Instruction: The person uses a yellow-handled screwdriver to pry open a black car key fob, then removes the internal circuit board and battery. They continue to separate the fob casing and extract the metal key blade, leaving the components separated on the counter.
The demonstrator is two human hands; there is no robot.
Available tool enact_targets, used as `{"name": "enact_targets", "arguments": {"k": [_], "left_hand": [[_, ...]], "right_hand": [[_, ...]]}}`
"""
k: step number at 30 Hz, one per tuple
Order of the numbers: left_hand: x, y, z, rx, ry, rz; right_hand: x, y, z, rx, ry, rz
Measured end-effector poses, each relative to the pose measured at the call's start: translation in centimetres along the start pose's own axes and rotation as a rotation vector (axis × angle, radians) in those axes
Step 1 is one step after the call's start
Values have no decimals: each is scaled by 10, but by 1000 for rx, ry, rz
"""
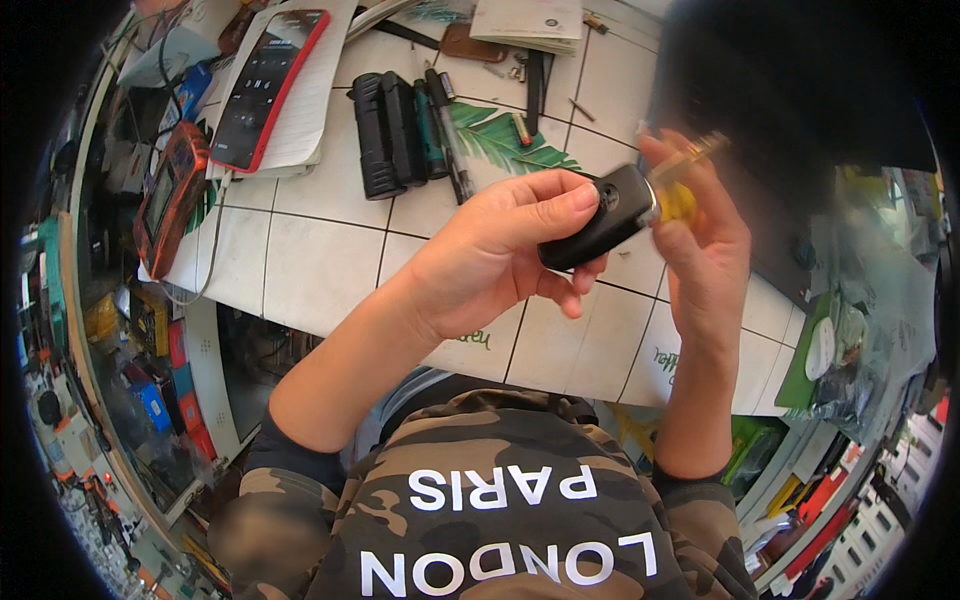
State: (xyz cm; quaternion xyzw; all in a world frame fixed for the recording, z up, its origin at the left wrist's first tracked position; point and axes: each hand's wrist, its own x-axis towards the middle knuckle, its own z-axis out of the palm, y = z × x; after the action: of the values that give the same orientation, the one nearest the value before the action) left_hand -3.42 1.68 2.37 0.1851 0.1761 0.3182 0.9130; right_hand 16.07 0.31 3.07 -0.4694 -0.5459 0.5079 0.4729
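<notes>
My left hand is closed round a black car key fob, thumb on its upper face, holding it above the table. Just to the right, my right hand pinches a small yellow object against the fob's right end. Its kind is hard to make out behind the fingers. A blurred gold-coloured strip, like a key blade, slants up from the fob's end past my right fingers. Whether it is joined to the fob, I cannot tell.
On the white tiled table lie a red-edged phone on papers, an orange handheld device, black cases, pens and a small battery. A large dark screen stands at right. Glass cases flank the table.
</notes>
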Motion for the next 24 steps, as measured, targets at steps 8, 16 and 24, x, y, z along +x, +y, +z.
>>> {"name": "enact_targets", "arguments": {"k": [8,16,24], "left_hand": [[-7,-16,-8,-61,161,155],[-12,-18,-7,-259,138,168],[-13,-22,-13,-231,94,116]], "right_hand": [[-44,-12,23,-17,154,72],[-40,-26,31,-424,74,-222],[-31,-25,31,-526,22,-282]]}}
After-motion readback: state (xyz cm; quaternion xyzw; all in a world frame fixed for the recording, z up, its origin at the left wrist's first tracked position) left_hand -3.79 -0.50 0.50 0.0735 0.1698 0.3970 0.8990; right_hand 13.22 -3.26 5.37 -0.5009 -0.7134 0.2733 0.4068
